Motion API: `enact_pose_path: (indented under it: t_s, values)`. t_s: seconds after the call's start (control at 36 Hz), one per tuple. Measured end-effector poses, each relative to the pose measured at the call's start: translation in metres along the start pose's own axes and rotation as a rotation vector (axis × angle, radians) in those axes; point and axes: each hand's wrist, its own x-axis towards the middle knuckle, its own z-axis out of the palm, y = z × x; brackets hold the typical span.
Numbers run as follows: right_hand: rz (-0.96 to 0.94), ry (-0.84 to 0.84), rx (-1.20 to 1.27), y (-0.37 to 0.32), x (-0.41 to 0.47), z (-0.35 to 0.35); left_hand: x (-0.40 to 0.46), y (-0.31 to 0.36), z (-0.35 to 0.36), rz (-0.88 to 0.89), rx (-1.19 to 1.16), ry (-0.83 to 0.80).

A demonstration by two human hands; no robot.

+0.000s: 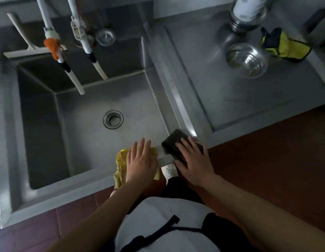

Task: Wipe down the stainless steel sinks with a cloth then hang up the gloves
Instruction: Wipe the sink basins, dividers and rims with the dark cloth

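Note:
A deep stainless steel sink point(49, 128) with a round drain point(113, 119) fills the left of the head view. My left hand point(140, 161) lies flat, fingers straight, on a yellow cloth point(120, 160) draped over the sink's front rim. My right hand point(193, 159) presses flat on a black sponge-like pad point(173, 141) at the rim's front right corner. A yellow-and-black glove or cloth point(285, 46) lies crumpled on the counter at the far right.
Two white faucet pipes point(85, 44) hang over the back of the sink, one with an orange fitting point(53, 46). A squeegee point(27, 46) and a strainer lid point(105, 36) rest behind. A steel bowl point(247, 59) and a jar point(248, 13) stand on the drainboard point(230, 99).

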Motion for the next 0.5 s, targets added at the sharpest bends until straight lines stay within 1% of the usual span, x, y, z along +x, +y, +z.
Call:
enact_pose_path:
  t_s: [0.06,0.11,0.19,0.31,0.36,0.42,0.5]
  values:
    - [0.028,0.024,0.047,0.002,0.006,0.005,0.011,0.014,0.008,-0.067,0.010,-0.002]
    - [0.024,0.031,0.033,0.005,0.015,0.007,0.020,0.021,0.013,-0.125,0.035,-0.016]
    - [-0.082,0.060,-0.049,0.019,0.043,-0.003,0.024,0.020,0.015,-0.177,0.090,-0.036]
    - [-0.260,0.133,-0.148,0.043,0.108,-0.025,0.023,0.008,0.011,-0.223,0.077,-0.001]
    - [-0.321,0.128,-0.197,0.047,0.145,-0.037,0.022,0.000,0.008,-0.240,0.080,0.002]
    - [-0.348,0.120,-0.225,0.043,0.183,-0.050,0.019,-0.009,0.007,-0.261,0.083,-0.003]
    - [-0.332,0.106,-0.211,0.029,0.249,-0.072,0.016,-0.022,0.007,-0.285,0.076,-0.002]
